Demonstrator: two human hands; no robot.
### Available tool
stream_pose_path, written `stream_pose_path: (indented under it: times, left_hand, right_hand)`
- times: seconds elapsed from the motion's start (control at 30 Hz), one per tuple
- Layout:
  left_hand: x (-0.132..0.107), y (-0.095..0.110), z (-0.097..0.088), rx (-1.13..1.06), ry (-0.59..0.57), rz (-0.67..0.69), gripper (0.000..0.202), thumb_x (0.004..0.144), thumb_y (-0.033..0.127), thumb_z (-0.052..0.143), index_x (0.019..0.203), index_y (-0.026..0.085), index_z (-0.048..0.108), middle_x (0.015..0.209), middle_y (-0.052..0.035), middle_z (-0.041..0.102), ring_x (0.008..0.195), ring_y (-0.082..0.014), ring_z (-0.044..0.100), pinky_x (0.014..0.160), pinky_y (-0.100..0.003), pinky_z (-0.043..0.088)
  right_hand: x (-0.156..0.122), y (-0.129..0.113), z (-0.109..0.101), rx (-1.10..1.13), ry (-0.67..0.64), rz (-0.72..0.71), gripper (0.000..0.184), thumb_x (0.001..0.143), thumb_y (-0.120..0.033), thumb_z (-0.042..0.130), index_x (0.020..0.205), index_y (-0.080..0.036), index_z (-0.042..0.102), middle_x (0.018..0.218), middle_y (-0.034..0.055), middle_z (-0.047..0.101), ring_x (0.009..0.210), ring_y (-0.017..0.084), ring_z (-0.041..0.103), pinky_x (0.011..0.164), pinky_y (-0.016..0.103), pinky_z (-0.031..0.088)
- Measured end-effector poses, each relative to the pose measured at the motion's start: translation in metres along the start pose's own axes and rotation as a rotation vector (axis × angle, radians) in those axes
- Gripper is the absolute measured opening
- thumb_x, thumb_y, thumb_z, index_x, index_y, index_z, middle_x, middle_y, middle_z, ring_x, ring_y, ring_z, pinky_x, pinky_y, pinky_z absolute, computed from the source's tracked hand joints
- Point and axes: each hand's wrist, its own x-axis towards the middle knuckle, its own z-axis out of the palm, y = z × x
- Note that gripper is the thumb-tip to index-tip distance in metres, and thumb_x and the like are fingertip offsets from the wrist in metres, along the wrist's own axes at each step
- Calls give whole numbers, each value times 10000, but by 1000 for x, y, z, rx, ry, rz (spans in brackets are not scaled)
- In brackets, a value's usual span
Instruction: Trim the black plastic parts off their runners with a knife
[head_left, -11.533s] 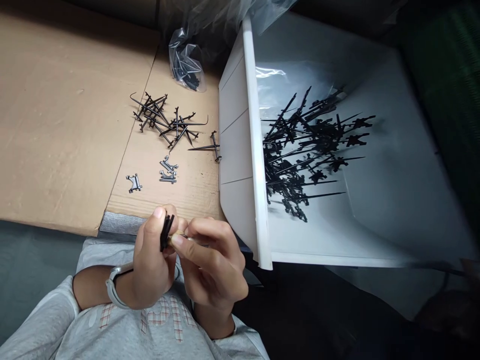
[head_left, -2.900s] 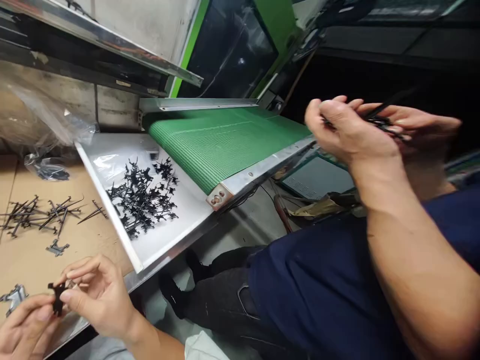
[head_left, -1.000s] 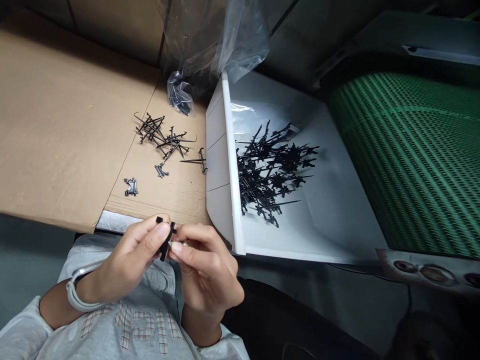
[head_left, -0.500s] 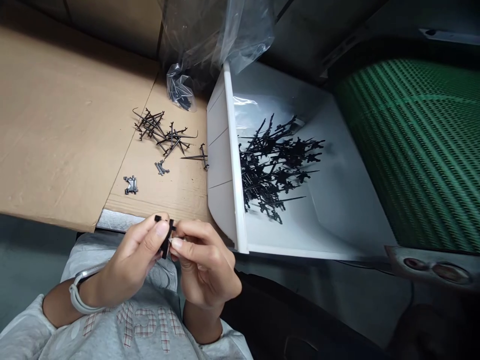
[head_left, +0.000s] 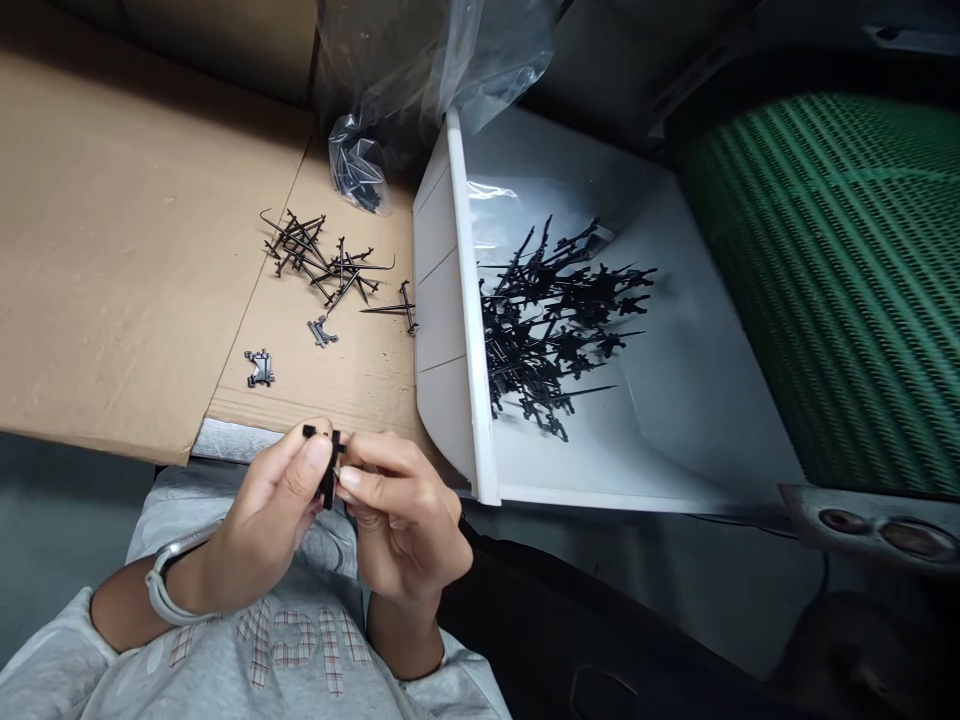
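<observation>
My left hand [head_left: 266,510] and my right hand [head_left: 397,515] meet in front of my chest, both pinching one small black plastic part [head_left: 327,470] between thumb and fingertips. The part stands edge-on, so its shape is mostly hidden. A pale band [head_left: 161,590] circles my left wrist. Beyond my hands, on the cardboard sheet [head_left: 135,250], lie two small loose black parts [head_left: 260,368] [head_left: 322,331] and a heap of thin black sprue sticks [head_left: 322,262].
A white tray [head_left: 461,330] to the right holds a tangled pile of black moulded parts [head_left: 559,320]. A green ribbed conveyor belt [head_left: 840,270] runs at the far right. A clear plastic bag [head_left: 360,170] with black pieces sits behind the heap.
My hands stay together on the part, shifted slightly up and left. The view has drifted a little, bringing the tray and belt nearer the frame's top.
</observation>
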Motion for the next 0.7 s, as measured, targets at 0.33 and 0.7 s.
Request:
stream_pose_path:
  times: [0.33, 0.7]
  left_hand:
    - [1, 4, -5, 38, -99, 40, 568, 925, 724, 689, 711, 220, 540, 677, 49, 384, 623, -128, 316, 577, -259, 352]
    - [3, 7, -8, 121, -109, 70, 567, 944, 726, 660, 712, 222, 544, 650, 55, 350, 595, -136, 230, 529, -275, 296]
  right_hand:
    - [1, 6, -2, 80, 13, -45, 219, 1037, -92, 560, 1158, -225, 686, 984, 44, 744, 731, 132, 647, 623, 281, 544]
    - [0, 4, -8, 80, -50, -23, 255, 1041, -94, 529, 1182, -239, 686, 1037, 59, 757, 793, 145, 679, 670, 301, 585]
